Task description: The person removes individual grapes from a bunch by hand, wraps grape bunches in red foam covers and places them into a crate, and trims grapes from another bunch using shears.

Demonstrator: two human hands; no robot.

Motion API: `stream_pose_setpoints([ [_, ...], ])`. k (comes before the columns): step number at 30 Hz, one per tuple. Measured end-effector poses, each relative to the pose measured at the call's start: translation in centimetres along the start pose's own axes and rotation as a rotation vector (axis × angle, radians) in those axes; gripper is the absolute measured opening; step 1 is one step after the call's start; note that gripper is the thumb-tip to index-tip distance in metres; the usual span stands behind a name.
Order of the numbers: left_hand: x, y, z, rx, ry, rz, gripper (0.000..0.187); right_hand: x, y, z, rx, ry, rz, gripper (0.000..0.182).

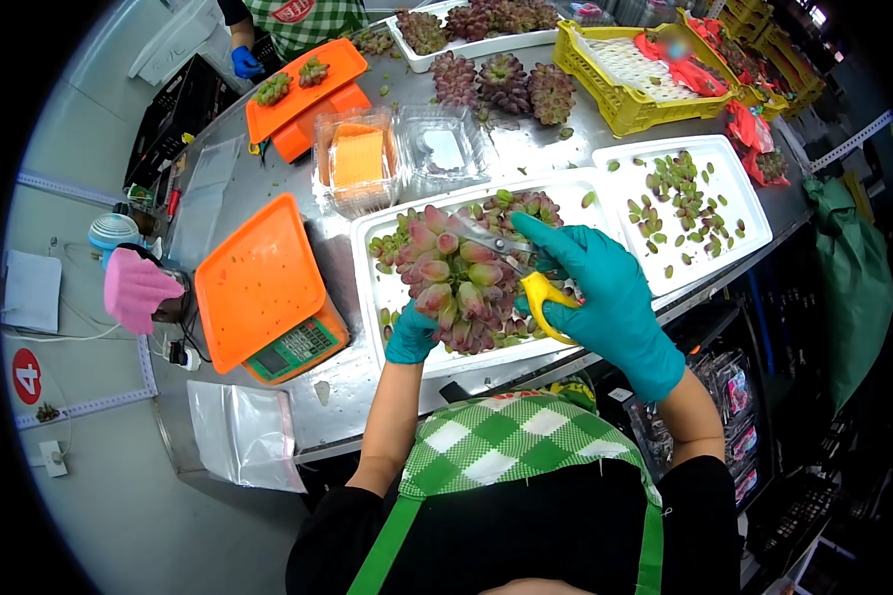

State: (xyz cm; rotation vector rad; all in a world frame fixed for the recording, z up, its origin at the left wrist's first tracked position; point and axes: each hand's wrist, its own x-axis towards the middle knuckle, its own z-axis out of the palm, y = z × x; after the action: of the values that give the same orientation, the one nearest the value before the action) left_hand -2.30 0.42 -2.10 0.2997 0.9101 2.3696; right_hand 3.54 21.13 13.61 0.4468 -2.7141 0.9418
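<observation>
My left hand [413,335], in a teal glove, is closed around the underside of a large pink-green succulent [454,276]. Its fingers are partly hidden by the rosettes. In my right hand [610,297], also gloved, is a pair of scissors [544,299] with yellow handles. The forefinger stretches out along them, and the metal blades reach to the upper right side of the succulent. Both hands are over a white tray [392,290] that holds more small succulents and leaves.
A second white tray [734,208] with loose leaves stands at the right. An orange-topped scale [263,283] is at the left, clear plastic boxes [445,144] behind. Several succulents [503,84] and a yellow crate [625,117] stand farther back. A co-worker's blue-gloved hand [247,62] shows top left.
</observation>
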Motion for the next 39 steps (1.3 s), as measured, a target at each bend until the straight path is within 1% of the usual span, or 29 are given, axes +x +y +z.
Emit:
stream_pose_setpoints([
  [2,-0.6,-0.3,-0.8,0.024,0.023,0.002,0.057,0.4,-1.0,-1.3,-0.127,-0.131,0.047,0.058],
  [4,-1.3,-0.4,-1.4,0.053,0.056,0.008,0.059,-0.3,-0.2,-1.4,-0.087,-0.207,0.056,0.051],
  [5,-1.5,-0.1,-1.0,0.027,0.138,-0.029,0.056,-0.6,0.1,-1.5,-0.068,-0.245,0.062,0.048],
  [8,-1.7,-0.3,-3.7,0.024,0.112,-0.156,0.064,-0.5,-0.6,-2.6,-0.194,-0.327,0.088,0.040],
  [11,-1.7,-0.6,-3.8,-0.001,0.094,-0.162,0.066,-0.3,-0.2,-3.1,-0.232,-0.354,0.040,0.039],
  [14,-1.7,-0.5,-2.6,-0.018,0.090,-0.144,0.069,1.2,-1.2,-4.6,-0.358,-0.520,0.051,0.039],
  [15,-1.8,-0.4,-2.4,-0.021,0.091,-0.141,0.069,2.0,-1.5,-5.1,-0.381,-0.615,0.084,0.040],
  [18,-1.7,-0.4,-2.0,-0.024,0.092,-0.138,0.072,3.0,-1.5,-5.8,-0.367,-0.688,0.053,0.037],
  [22,-1.7,-0.1,-1.3,-0.031,0.092,-0.137,0.075,4.6,-2.1,-6.7,-0.411,-0.829,0.096,0.033],
  [24,-1.6,0.1,-1.1,-0.022,0.108,-0.152,0.078,4.7,-1.5,-6.6,-0.319,-0.787,0.100,0.027],
  [26,-1.6,0.1,-1.4,0.020,0.138,-0.189,0.084,4.8,-1.2,-6.4,-0.271,-0.772,0.094,0.027],
  [29,-1.7,-0.3,-2.5,0.048,0.047,-0.150,0.079,5.0,-0.7,-6.2,-0.258,-0.777,0.056,0.024],
  [31,-1.7,-0.6,-2.8,0.044,0.037,-0.135,0.078,5.0,-0.2,-5.8,-0.247,-0.757,0.015,0.022],
  [32,-1.8,-0.7,-2.8,0.030,0.044,-0.134,0.078,5.1,-0.5,-5.8,-0.305,-0.774,0.037,0.023],
  [34,-1.7,-1.0,-2.7,-0.001,0.076,-0.128,0.077,5.3,-1.5,-5.9,-0.419,-0.806,0.081,0.031],
  [37,-1.7,-1.3,-2.5,-0.070,0.140,-0.117,0.075,5.1,-1.5,-5.5,-0.451,-0.754,0.076,0.031],
  [38,-1.6,-1.2,-2.1,-0.126,0.197,-0.131,0.074,5.0,-1.4,-5.3,-0.469,-0.722,0.065,0.031],
  [39,-1.9,-2.0,-3.4,-0.017,0.067,-0.056,0.067,4.8,-1.3,-5.1,-0.487,-0.689,0.055,0.032],
])
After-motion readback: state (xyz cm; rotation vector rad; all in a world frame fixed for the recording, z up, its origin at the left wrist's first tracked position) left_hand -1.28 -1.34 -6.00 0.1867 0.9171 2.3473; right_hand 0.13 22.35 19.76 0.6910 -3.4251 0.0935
